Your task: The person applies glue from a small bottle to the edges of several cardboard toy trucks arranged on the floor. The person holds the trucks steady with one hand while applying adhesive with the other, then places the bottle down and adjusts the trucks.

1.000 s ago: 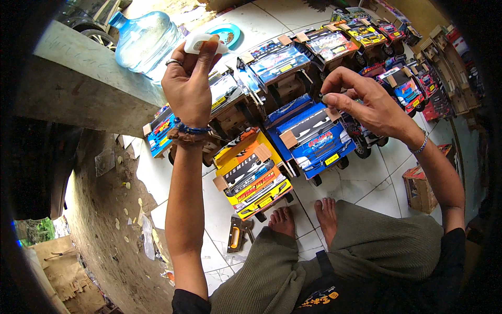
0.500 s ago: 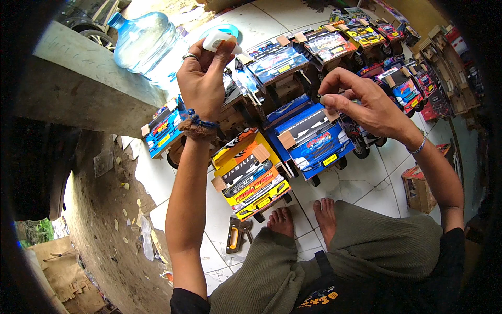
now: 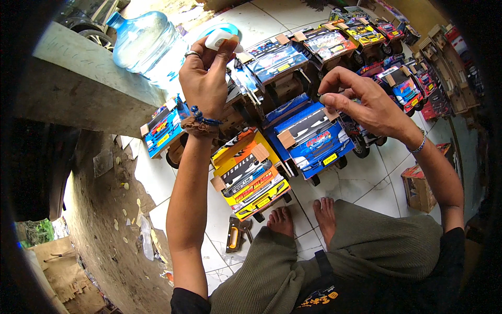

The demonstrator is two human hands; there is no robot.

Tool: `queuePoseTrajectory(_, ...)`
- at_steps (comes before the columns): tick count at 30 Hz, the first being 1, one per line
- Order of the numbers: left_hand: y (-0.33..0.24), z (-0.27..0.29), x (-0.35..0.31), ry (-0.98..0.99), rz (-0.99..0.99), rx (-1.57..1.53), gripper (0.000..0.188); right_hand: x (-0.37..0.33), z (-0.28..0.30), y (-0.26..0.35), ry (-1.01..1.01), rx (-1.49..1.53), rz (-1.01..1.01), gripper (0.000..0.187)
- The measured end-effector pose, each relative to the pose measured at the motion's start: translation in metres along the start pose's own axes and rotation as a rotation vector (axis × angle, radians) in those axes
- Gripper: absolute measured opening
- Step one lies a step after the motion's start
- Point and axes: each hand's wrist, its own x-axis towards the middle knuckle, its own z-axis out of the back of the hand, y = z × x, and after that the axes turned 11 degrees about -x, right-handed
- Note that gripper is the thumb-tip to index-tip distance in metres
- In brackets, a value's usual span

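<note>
Pinched between the thumb and fingers of the left hand [image 3: 205, 86] and raised over the toy trucks [image 3: 320, 140], the small white object [image 3: 217, 38] looks light, stiff and slick, best gripped across its broad faces, while the right hand [image 3: 372, 107] curls loosely, its contents, if any, unclear.

Blue plate [image 3: 233, 28] pt. hidden bhd L hand [image 3: 205, 78], car [image 3: 78, 22] cut off top-L
</note>
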Motion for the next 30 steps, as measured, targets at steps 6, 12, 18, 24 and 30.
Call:
queuePoseTrajectory(6, 0.0016, -0.0004, -0.0008, -0.018, -0.022, -0.069, 0.031, 0.0006, 0.0004, -0.0006, 0.017, -0.010, -0.017, 0.025)
queuePoseTrajectory(12, -0.0004, 0.0024, -0.0035, 0.004, -0.037, -0.046, 0.030, 0.0003, 0.0001, -0.0001, 0.019, -0.009, -0.019, 0.024)
queuePoseTrajectory(18, -0.0031, 0.0054, -0.0048, 0.020, -0.025, -0.002, 0.035, 0.0010, -0.0013, -0.0006, 0.021, -0.009, -0.007, 0.023)
queuePoseTrajectory(24, -0.0036, 0.0080, -0.0051, 0.039, -0.019, -0.014, 0.037, 0.0009, -0.0014, -0.0011, 0.015, -0.014, -0.001, 0.024)
queuePoseTrajectory(30, -0.0042, 0.0063, -0.0047, 0.037, -0.034, -0.002, 0.037, 0.0009, -0.0016, -0.0008, 0.015, -0.014, 0.000, 0.025)
